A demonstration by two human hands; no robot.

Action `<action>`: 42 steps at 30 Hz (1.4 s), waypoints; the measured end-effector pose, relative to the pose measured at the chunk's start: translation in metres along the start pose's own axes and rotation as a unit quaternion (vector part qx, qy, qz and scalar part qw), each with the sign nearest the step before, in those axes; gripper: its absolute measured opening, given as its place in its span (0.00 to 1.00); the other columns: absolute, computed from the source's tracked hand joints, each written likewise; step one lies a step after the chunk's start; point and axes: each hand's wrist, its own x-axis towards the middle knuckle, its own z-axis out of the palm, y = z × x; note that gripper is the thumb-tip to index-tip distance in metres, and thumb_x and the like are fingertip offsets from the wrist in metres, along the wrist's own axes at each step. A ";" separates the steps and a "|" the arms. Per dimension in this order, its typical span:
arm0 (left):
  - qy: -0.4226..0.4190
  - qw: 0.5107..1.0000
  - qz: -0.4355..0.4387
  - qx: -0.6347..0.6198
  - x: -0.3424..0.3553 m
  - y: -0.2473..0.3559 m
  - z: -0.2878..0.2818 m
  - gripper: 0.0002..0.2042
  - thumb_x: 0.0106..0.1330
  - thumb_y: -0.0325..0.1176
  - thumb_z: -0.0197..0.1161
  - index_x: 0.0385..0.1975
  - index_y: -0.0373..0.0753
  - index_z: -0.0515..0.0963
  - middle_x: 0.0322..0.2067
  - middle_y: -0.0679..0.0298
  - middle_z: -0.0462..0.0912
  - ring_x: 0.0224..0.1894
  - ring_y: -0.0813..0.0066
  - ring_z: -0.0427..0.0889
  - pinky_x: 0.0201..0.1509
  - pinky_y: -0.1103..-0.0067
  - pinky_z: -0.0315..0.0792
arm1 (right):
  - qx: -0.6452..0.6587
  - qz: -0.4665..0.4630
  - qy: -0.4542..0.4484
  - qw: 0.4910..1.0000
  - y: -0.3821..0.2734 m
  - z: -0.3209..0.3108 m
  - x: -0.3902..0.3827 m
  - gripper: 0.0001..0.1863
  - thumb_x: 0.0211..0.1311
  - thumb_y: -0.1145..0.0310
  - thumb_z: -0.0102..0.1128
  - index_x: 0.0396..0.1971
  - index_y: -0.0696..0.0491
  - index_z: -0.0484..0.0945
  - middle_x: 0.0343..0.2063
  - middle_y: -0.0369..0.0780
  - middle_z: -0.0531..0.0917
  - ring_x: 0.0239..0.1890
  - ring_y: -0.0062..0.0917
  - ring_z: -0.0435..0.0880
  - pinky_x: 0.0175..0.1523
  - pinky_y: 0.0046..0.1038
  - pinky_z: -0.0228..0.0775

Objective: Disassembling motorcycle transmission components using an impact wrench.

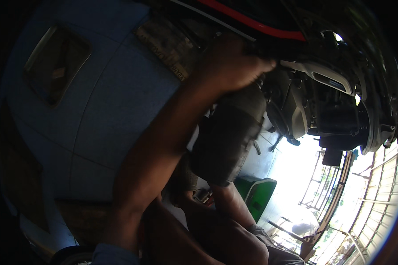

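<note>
holding the left hand (239,66) up at the top end of a dark tyre-like cylinder (227,139), at the end of a bare forearm (157,141) angled up from the lower left, out of a blue sleeve (115,255). bent over toward the right in the fingers, with one digit pointing at the motorbike (336,115); too blurred and dark there, so cannot tell whether pinching or only pressing. cannot tell the state of the right hand's fingers, hidden from view. near the middle of the view with the cylinder, tilted, just left of the motorbike's grey slotted bracket (327,79) and below a red-striped panel (256,21). at its lower end, a bare limb (232,205), too covered to call forearm or shin. beside that, a green container (262,192). on the blue tiled floor (106,110), a printed cardboard piece (161,52) and a light-rimmed rectangular panel (57,66). at lower right, a barred gate (376,198) in bright light.
</note>
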 end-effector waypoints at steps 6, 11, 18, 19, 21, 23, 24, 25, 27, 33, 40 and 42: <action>0.009 0.995 0.007 -0.097 0.012 -0.028 0.004 0.18 0.54 0.47 0.67 0.37 0.39 0.82 0.34 0.57 0.84 0.39 0.67 0.83 0.46 0.75 0.72 | -0.033 -0.008 0.048 0.998 -0.015 -0.012 0.003 0.18 0.58 0.68 0.58 0.46 0.59 0.69 0.31 0.37 0.79 0.32 0.19 0.78 0.36 0.23 0.73; 0.007 0.997 -0.002 -0.077 0.015 -0.042 0.014 0.18 0.59 0.50 0.63 0.37 0.42 0.82 0.36 0.57 0.84 0.41 0.65 0.83 0.47 0.74 0.72 | -0.018 0.001 0.019 1.000 0.000 -0.008 0.004 0.26 0.53 0.66 0.62 0.47 0.59 0.62 0.28 0.48 0.82 0.31 0.42 0.84 0.36 0.37 0.75; 0.004 0.977 0.183 0.105 0.022 -0.056 0.012 0.16 0.60 0.50 0.60 0.42 0.48 0.81 0.37 0.61 0.84 0.40 0.63 0.83 0.46 0.74 0.74 | -0.096 0.023 -0.011 0.995 0.014 -0.002 0.005 0.24 0.52 0.66 0.62 0.44 0.60 0.63 0.26 0.48 0.81 0.30 0.44 0.83 0.36 0.38 0.75; 0.001 0.978 0.183 0.105 0.020 -0.057 0.012 0.16 0.60 0.50 0.60 0.42 0.48 0.81 0.37 0.61 0.84 0.40 0.63 0.83 0.46 0.74 0.74 | -0.076 0.046 -0.024 0.996 0.014 -0.001 0.006 0.24 0.52 0.66 0.62 0.43 0.61 0.63 0.26 0.49 0.81 0.30 0.44 0.83 0.36 0.38 0.74; 0.046 0.934 0.236 0.263 0.014 -0.057 0.008 0.14 0.61 0.45 0.60 0.44 0.50 0.80 0.38 0.62 0.84 0.39 0.65 0.83 0.45 0.74 0.75 | -0.100 0.001 -0.020 0.995 0.013 0.001 0.006 0.24 0.52 0.66 0.62 0.42 0.62 0.62 0.27 0.50 0.81 0.30 0.46 0.83 0.37 0.40 0.74; 0.060 0.931 0.261 0.248 0.011 -0.057 0.008 0.13 0.61 0.43 0.61 0.44 0.50 0.80 0.37 0.62 0.84 0.39 0.65 0.83 0.44 0.74 0.75 | -0.031 -0.061 0.078 0.995 0.011 0.002 0.005 0.16 0.53 0.67 0.63 0.38 0.59 0.73 0.23 0.39 0.82 0.23 0.27 0.82 0.29 0.28 0.74; 0.077 0.927 0.284 0.232 0.010 -0.057 0.009 0.13 0.61 0.40 0.61 0.45 0.50 0.80 0.37 0.62 0.84 0.39 0.66 0.83 0.43 0.74 0.76 | -0.032 -0.058 0.082 0.994 0.010 0.001 0.005 0.16 0.53 0.67 0.63 0.38 0.59 0.73 0.23 0.39 0.82 0.23 0.27 0.82 0.29 0.28 0.74; 0.076 0.927 0.285 0.232 0.008 -0.056 0.011 0.13 0.61 0.40 0.61 0.45 0.50 0.80 0.37 0.62 0.84 0.39 0.66 0.83 0.43 0.74 0.76 | -0.037 -0.058 0.064 0.996 0.009 0.000 0.004 0.19 0.53 0.67 0.63 0.42 0.60 0.71 0.24 0.41 0.82 0.24 0.27 0.82 0.30 0.28 0.74; 0.039 0.988 0.141 -0.045 0.005 -0.055 0.015 0.12 0.61 0.38 0.61 0.44 0.49 0.80 0.37 0.62 0.84 0.40 0.65 0.83 0.42 0.74 0.76 | -0.038 -0.056 0.050 0.996 0.009 -0.004 0.003 0.22 0.53 0.67 0.63 0.45 0.61 0.69 0.25 0.42 0.83 0.25 0.28 0.83 0.31 0.29 0.75; 0.112 0.945 -0.132 -0.277 -0.001 -0.038 0.029 0.12 0.63 0.35 0.59 0.39 0.34 0.78 0.31 0.63 0.80 0.30 0.78 0.79 0.32 0.81 0.72 | -0.052 -0.079 0.052 0.994 0.024 -0.019 -0.002 0.30 0.51 0.66 0.65 0.49 0.64 0.62 0.27 0.48 0.82 0.29 0.42 0.84 0.33 0.36 0.75; 0.201 0.971 -0.011 -0.129 -0.012 -0.040 0.065 0.06 0.61 0.30 0.60 0.29 0.33 0.76 0.20 0.64 0.78 0.19 0.78 0.77 0.21 0.79 0.69 | -0.112 -0.268 0.050 0.956 0.062 -0.054 -0.014 0.25 0.48 0.67 0.67 0.44 0.65 0.71 0.28 0.46 0.80 0.26 0.37 0.81 0.31 0.33 0.73; 0.267 0.939 0.215 0.032 -0.007 -0.042 0.073 0.05 0.59 0.28 0.61 0.30 0.32 0.76 0.22 0.61 0.80 0.22 0.74 0.81 0.24 0.78 0.73 | -0.117 -0.297 0.044 0.947 0.079 -0.070 -0.019 0.23 0.47 0.68 0.66 0.40 0.65 0.72 0.26 0.46 0.79 0.24 0.35 0.80 0.30 0.32 0.71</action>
